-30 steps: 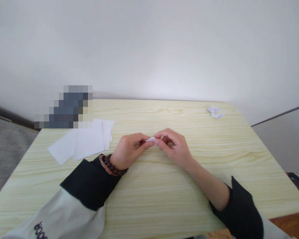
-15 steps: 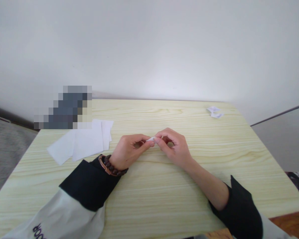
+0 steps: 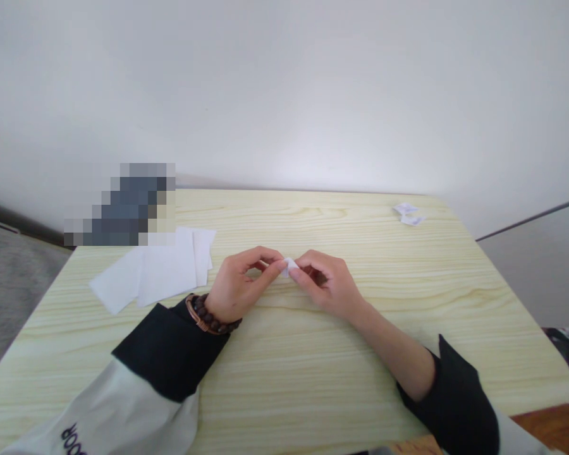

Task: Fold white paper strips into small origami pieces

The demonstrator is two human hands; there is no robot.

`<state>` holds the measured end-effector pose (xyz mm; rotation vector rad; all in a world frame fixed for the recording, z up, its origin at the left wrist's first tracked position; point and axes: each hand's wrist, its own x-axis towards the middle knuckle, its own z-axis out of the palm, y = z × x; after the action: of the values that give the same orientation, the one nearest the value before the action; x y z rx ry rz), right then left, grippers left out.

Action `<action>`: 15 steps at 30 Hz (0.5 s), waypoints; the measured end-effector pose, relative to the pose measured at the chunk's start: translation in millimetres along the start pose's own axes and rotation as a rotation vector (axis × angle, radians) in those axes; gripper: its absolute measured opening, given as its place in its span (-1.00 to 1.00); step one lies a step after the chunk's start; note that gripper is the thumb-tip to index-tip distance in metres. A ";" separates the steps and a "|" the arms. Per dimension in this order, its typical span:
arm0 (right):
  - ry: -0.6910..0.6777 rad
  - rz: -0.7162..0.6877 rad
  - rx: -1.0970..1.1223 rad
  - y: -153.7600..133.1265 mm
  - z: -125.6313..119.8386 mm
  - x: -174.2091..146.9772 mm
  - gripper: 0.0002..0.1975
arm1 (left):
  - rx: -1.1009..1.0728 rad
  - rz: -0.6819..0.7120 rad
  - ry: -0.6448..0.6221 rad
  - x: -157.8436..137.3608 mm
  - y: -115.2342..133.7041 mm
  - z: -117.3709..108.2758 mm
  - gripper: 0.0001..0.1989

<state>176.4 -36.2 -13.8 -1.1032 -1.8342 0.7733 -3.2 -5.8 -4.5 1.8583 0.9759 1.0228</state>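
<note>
A small folded piece of white paper (image 3: 288, 268) is pinched between my two hands above the middle of the table. My left hand (image 3: 244, 278), with a dark bead bracelet at its wrist, grips the paper's left side between thumb and index finger. My right hand (image 3: 329, 284) is closed on the right side, its thumb in front. The fingertips cover part of the paper, so its full shape is hidden. Left of my left hand several white paper sheets (image 3: 168, 268) lie overlapping on the table.
The pale wood-grain table (image 3: 303, 379) reaches to a white wall (image 3: 313, 95). Two small folded papers (image 3: 411, 220) lie at the back right. A dark pixelated area (image 3: 128, 208) covers the back left corner. A brown wooden edge (image 3: 552, 426) shows at the lower right.
The folded paper has been turned, so more of its white face shows between the fingers. My left thumb has moved slightly up, and my right fingers have shifted slightly down.
</note>
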 end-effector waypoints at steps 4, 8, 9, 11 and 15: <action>-0.005 -0.083 -0.035 -2.1 -1.0 1.8 -0.87 | -0.056 -0.037 -0.032 0.2 -0.5 -0.8 -0.81; -0.001 -0.072 -0.062 -1.5 -0.3 2.2 -0.85 | -0.138 -0.116 -0.047 0.5 0.0 0.0 -0.78; 0.007 -0.057 -0.065 -0.9 0.0 1.9 -0.85 | -0.163 -0.130 -0.045 0.6 0.4 0.4 -0.78; 0.030 -0.025 -0.059 0.6 0.6 1.2 -0.84 | -0.218 -0.154 -0.052 0.8 0.9 1.1 -0.78; 0.064 0.020 -0.019 1.4 0.8 0.5 -0.84 | -0.253 -0.193 -0.098 0.4 0.3 1.2 -0.78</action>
<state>176.2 -35.2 -15.1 -1.1471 -1.7830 0.7251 -1.9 -5.9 -4.6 1.5593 0.9040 0.8864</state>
